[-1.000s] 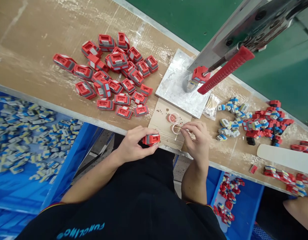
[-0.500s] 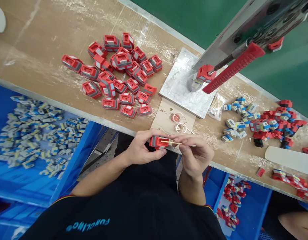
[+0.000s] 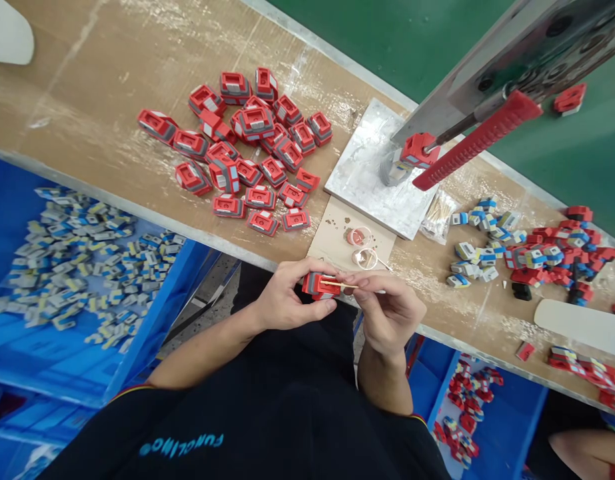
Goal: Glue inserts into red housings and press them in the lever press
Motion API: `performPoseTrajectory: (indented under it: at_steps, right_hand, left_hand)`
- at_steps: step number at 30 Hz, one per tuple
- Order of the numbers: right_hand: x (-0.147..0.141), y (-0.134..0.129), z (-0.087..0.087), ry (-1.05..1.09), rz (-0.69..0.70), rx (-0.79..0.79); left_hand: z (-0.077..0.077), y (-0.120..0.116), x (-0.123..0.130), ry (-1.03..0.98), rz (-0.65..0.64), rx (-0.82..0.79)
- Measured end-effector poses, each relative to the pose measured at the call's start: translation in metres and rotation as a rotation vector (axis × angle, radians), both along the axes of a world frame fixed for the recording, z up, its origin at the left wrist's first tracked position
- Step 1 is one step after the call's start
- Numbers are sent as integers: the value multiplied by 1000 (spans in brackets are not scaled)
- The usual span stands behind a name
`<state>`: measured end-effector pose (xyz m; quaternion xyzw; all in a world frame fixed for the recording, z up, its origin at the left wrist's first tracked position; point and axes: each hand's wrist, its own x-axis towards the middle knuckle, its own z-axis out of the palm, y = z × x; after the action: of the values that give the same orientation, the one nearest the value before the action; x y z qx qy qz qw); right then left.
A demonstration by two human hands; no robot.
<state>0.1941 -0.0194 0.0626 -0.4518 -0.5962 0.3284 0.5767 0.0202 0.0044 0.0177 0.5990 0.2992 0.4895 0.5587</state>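
Between the thumb and fingers of my left hand (image 3: 290, 297) is a red and grey toy vehicle part (image 3: 315, 285), held close to my body at the table's front edge. My right hand (image 3: 390, 307) pinches a thin wooden stick (image 3: 340, 285), probably a cotton swab. The stick's far end lies over the red part, its tip too small to make out. Just beyond my hands, two small round cups (image 3: 358, 237) rest on a stained cardboard sheet (image 3: 330, 233); one holds something reddish. A bag of swabs (image 3: 438, 217) lies to their right.
Many similar red parts (image 3: 260, 197) are piled on the table at the left. A metal press with a red handle (image 3: 480, 140) stands on a plate (image 3: 360, 173). Small blue-white pieces (image 3: 474, 257) lie right. Blue bins (image 3: 137, 360) flank me; a co-worker's arm (image 3: 580, 443) shows lower right.
The whole view has shifted slightly, so the table items appear a little further right. My hands keep their holds, and the stick stays over the red part.
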Motion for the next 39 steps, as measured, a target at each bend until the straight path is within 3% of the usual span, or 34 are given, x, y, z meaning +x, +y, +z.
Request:
performPoseTrajectory:
  at_steps: [8, 14, 27, 34, 39]
  right_hand:
    - [2, -1, 0, 38, 36, -15]
    - [7, 0, 2, 41, 81, -18]
    - [27, -4, 7, -125, 142, 38]
    - [21, 0, 19, -240, 213, 141]
    - [24, -5, 16, -319, 192, 168]
  left_hand:
    - [-2, 2, -1, 15, 19, 87]
    - [-1, 3, -7, 149, 9, 158]
    - [10, 10, -14, 258, 29, 328]
    - [14, 14, -10, 365, 61, 511]
    - [18, 14, -11, 431, 81, 545]
